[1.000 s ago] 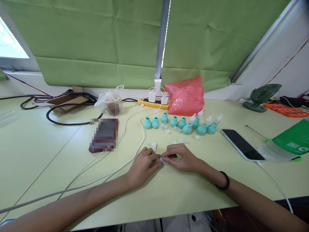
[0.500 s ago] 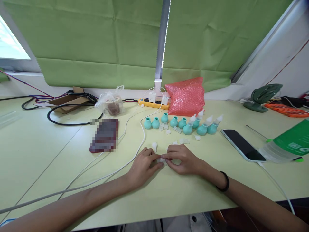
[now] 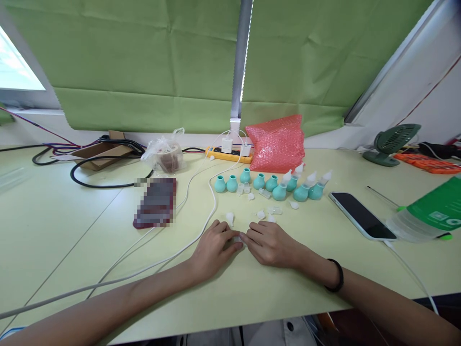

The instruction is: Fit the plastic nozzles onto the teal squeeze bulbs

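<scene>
Both hands meet over the table at the middle front. My left hand [image 3: 218, 247] is closed in a pinch on a small clear plastic piece [image 3: 237, 239], mostly covered by the fingers. My right hand [image 3: 272, 244] has its fingers curled, with the tips against the same piece. Just beyond the hands lie a white nozzle tip [image 3: 230, 219], another white tip [image 3: 261, 214] and a clear plastic connector [image 3: 275, 210]. Farther back stand several teal squeeze bulbs [image 3: 232, 183]; some on the right, such as one bulb [image 3: 301, 193], carry translucent tips.
A pink bubble-wrap bag [image 3: 277, 144] and a yellow power strip [image 3: 226, 154] lie at the back. A dark red phone [image 3: 156, 203] lies left of white cables. To the right are a light-cased phone [image 3: 362, 216], a green-labelled bottle [image 3: 425, 211] and a small fan [image 3: 392, 144].
My right hand has turned and its fingers have curled more closely against the piece, uncovering white tips behind it. My left hand has stayed in place.
</scene>
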The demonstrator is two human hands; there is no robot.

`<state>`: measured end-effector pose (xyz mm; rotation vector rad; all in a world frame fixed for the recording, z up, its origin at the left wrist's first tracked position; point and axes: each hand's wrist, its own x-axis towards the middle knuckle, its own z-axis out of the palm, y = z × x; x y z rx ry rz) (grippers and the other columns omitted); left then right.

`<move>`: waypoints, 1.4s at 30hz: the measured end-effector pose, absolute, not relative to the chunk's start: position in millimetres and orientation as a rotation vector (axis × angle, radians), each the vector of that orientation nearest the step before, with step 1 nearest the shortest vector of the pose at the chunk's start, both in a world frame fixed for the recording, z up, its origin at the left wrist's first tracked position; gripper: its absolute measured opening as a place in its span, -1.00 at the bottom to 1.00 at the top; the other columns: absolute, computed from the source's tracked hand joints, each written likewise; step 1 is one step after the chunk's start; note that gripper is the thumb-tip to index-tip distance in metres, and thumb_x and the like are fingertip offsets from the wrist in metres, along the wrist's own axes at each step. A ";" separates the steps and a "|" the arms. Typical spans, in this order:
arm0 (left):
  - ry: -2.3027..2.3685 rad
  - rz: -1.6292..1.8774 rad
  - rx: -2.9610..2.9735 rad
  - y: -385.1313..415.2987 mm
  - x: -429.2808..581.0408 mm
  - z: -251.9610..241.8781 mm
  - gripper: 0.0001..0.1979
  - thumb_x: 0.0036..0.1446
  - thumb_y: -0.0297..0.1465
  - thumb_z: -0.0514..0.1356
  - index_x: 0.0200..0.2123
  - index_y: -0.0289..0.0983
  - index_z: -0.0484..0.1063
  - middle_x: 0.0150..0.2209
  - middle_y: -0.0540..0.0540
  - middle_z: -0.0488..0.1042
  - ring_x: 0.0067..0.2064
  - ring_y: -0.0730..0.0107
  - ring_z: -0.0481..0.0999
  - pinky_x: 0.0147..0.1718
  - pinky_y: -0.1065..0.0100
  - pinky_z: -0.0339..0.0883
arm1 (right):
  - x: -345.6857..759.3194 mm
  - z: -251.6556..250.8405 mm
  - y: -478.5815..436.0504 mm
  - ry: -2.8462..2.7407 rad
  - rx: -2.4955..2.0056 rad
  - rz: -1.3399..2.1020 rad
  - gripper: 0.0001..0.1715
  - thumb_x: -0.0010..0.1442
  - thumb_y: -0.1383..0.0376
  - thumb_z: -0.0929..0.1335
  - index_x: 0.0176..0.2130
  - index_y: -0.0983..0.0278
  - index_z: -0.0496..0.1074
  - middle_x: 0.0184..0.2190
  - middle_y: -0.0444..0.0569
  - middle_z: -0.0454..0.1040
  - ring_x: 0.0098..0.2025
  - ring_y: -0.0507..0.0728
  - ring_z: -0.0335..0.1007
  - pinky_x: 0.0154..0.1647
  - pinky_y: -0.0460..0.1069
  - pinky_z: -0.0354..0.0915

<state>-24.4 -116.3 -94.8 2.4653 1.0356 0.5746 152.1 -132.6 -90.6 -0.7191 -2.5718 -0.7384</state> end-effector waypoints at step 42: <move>0.796 0.818 1.485 -111.6 -25.0 -95.1 -0.78 -0.20 -0.35 0.26 -0.48 -0.35 0.33 -0.49 -0.05 0.40 -0.45 0.43 0.37 -0.43 0.38 0.25 | 156.1 -87.1 -126.7 -2.184 -0.737 0.192 -0.68 -0.06 0.35 0.35 -0.22 0.29 0.34 -0.44 -0.02 0.41 -0.41 0.03 0.31 -0.44 -0.08 0.27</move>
